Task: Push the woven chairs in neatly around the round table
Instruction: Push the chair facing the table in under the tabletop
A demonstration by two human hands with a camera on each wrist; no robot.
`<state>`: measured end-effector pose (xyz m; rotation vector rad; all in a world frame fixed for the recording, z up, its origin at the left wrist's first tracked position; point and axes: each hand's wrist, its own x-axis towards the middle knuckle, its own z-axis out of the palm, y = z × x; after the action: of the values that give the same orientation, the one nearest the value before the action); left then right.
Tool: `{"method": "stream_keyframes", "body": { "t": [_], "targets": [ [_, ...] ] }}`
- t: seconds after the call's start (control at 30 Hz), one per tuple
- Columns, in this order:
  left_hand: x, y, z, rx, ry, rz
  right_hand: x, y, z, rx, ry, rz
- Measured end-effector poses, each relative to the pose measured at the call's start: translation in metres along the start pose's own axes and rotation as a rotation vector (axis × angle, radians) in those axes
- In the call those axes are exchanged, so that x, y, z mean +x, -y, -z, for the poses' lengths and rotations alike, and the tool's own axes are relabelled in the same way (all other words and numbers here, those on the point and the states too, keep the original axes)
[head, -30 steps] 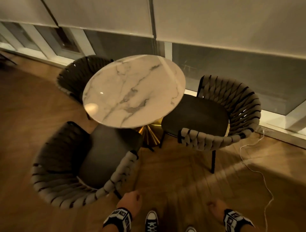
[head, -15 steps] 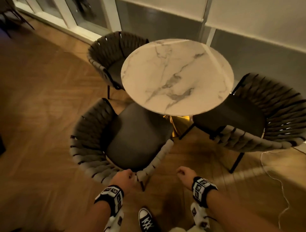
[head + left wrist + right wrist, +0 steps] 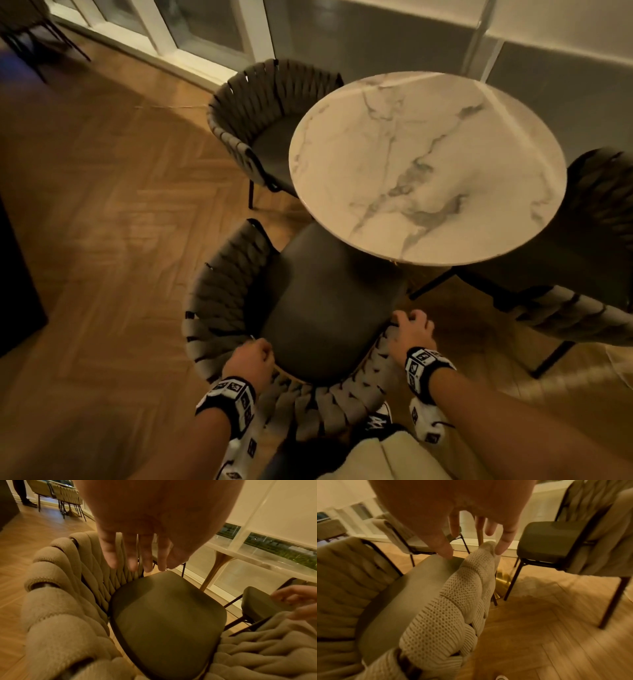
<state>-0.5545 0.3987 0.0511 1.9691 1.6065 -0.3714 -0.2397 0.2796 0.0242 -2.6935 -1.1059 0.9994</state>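
A round marble table (image 3: 428,164) has three woven chairs around it. The near chair (image 3: 308,308) stands right in front of me, the front of its dark seat under the table edge. My left hand (image 3: 251,358) is at its woven back rim; in the left wrist view its fingers (image 3: 130,555) hang straight above the seat (image 3: 168,615) and hold nothing. My right hand (image 3: 409,329) is at the end of the chair's right arm, thumb and fingers (image 3: 505,540) straddling the knitted arm tip (image 3: 471,572). A second chair (image 3: 260,113) sits far left, a third (image 3: 582,274) at the right.
The table's gold pedestal (image 3: 501,578) stands between the chair legs. A dark cabinet (image 3: 17,274) is at the left edge. More chairs (image 3: 56,494) and a person's legs (image 3: 22,493) stand by the windows. A thin cable (image 3: 616,363) lies on the wood floor at right.
I have stepped up to the near chair. Both hands rose from low near my feet: the left to the chair's back rim, the right to its right arm end.
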Motion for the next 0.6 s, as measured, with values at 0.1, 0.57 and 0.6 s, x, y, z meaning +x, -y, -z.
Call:
{"method": "stream_keyframes", "body": {
  "t": [0.1, 0.57, 0.6],
  "targets": [
    [0.022, 0.017, 0.019, 0.043, -0.066, 0.028, 0.005, 0.003, -0.004, 0.062, -0.011, -0.135],
    [0.166, 0.127, 0.095, 0.410, 0.015, -0.273, -0.051, 0.066, -0.106, 0.174, -0.123, -0.537],
    [0.168, 0.133, 0.103, 0.416, 0.017, -0.286, -0.063, 0.078, -0.114, 0.224, -0.151, -0.561]
  ]
}}
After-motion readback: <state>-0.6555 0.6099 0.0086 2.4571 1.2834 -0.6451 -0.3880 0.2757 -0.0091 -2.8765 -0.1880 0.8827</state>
